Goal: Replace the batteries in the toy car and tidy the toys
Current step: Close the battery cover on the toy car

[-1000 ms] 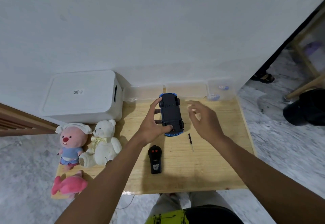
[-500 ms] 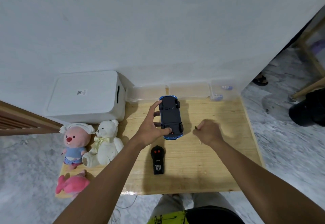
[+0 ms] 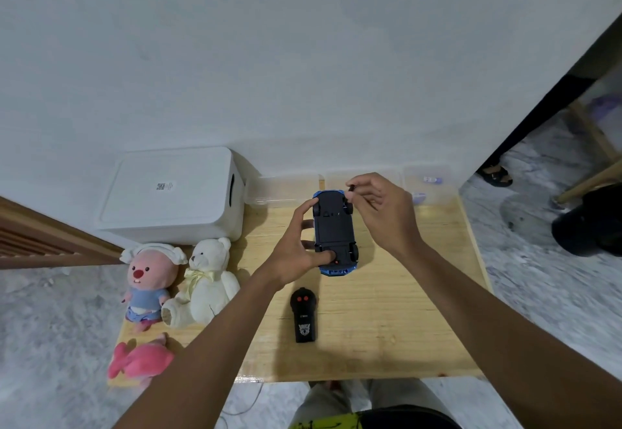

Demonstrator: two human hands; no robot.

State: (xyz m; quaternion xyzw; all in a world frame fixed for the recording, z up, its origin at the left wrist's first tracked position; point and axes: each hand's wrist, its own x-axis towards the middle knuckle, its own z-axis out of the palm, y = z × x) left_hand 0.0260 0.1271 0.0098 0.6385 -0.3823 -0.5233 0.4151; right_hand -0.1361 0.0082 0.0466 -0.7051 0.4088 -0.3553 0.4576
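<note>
A blue toy car (image 3: 334,230) lies upside down on the wooden table (image 3: 387,310), its dark underside facing up. My left hand (image 3: 296,250) grips the car from its left side, thumb pressed on the near end. My right hand (image 3: 377,206) holds a small black screwdriver (image 3: 351,189) in its fingertips over the far right part of the car. A black remote control (image 3: 304,316) with two red buttons lies on the table nearer to me.
A white lidded box (image 3: 171,193) stands at the back left. Clear plastic containers (image 3: 425,183) line the wall behind the car. A pink-faced plush (image 3: 151,280), a white teddy bear (image 3: 205,280) and a pink plush (image 3: 141,359) sit along the table's left edge.
My right hand picked the screwdriver up from the table right of the car and raised it over the car's far end. My left hand stayed on the car.
</note>
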